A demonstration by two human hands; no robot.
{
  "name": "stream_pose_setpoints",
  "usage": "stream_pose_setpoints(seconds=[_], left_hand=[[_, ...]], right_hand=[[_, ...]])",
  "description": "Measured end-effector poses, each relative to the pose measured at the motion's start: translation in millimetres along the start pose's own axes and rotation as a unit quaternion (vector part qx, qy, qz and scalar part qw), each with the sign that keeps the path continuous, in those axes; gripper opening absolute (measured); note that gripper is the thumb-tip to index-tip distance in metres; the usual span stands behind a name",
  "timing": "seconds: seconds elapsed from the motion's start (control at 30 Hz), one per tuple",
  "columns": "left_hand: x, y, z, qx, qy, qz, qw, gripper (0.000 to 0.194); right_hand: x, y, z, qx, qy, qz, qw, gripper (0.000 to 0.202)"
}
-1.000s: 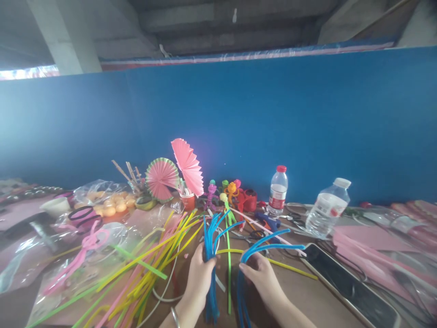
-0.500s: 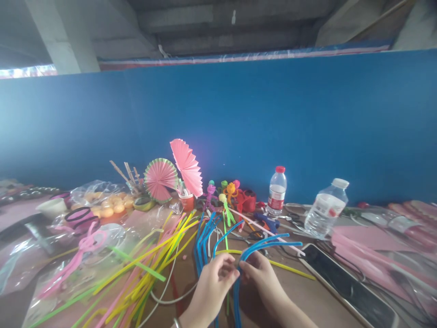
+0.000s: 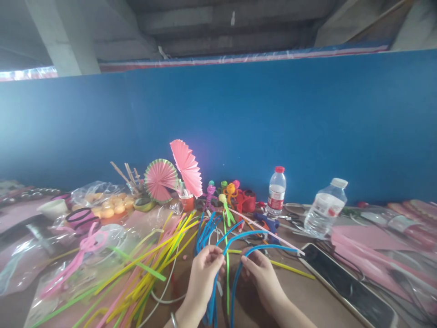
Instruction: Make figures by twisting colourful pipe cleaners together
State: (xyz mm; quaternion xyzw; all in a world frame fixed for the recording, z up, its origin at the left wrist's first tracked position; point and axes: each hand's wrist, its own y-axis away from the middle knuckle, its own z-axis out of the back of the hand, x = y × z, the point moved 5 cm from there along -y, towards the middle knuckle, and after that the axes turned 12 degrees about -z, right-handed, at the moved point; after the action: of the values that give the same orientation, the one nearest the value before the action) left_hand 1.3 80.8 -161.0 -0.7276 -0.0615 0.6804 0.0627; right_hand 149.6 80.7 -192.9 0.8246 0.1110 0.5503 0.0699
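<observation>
My left hand (image 3: 207, 269) is closed in a pinch on a blue pipe cleaner (image 3: 244, 235) that arcs up and to the right. A second blue pipe cleaner (image 3: 269, 247), bent over at the top, is pinched by my right hand (image 3: 260, 269); its lower end hangs toward the table's front. Between the hands a green pipe cleaner (image 3: 227, 282) runs from a small green figure (image 3: 226, 207) with a pale round head. Behind my left hand lies a bunch of blue pipe cleaners (image 3: 205, 234). A yellow pipe cleaner (image 3: 290, 269) passes behind my right hand.
Yellow, pink and green pipe cleaners (image 3: 150, 269) spread at the left. A phone (image 3: 351, 284) lies at right, with two water bottles (image 3: 276, 193) behind. Pink paper fans (image 3: 187, 166), small colourful figures (image 3: 210, 196) and a blue glue gun (image 3: 268, 222) stand or lie toward the blue wall (image 3: 239, 123).
The blue pipe cleaners, close together between my hands before, are now apart, one in each hand. My left hand has shifted left and up a little; the right hand has barely moved.
</observation>
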Motion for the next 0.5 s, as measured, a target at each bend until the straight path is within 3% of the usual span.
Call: stream_pose_setpoints(seconds=[0.13,0.27,0.33,0.4,0.5], left_hand=[[4,-9,25.9,-0.117,0.027,-0.032,0.992,0.023],[7,-13,51.3,-0.217,-0.12,-0.063,0.967,0.024],[-2,-10,53.9,-0.24,-0.201,-0.098,0.945,0.028],[-17,-5,44.6,-0.21,-0.248,-0.149,0.934,0.028],[-36,6,13.0,-0.065,-0.238,-0.197,0.949,0.014]], right_hand=[[3,2,0,0.005,-0.029,-0.01,1.0,0.022],[7,1,-1,0.009,-0.011,0.014,1.0,0.022],[6,1,-2,0.01,0.009,0.025,1.0,0.023],[5,0,-2,0.011,0.025,0.033,0.999,0.023],[4,0,-1,0.006,0.032,0.043,0.999,0.024]])
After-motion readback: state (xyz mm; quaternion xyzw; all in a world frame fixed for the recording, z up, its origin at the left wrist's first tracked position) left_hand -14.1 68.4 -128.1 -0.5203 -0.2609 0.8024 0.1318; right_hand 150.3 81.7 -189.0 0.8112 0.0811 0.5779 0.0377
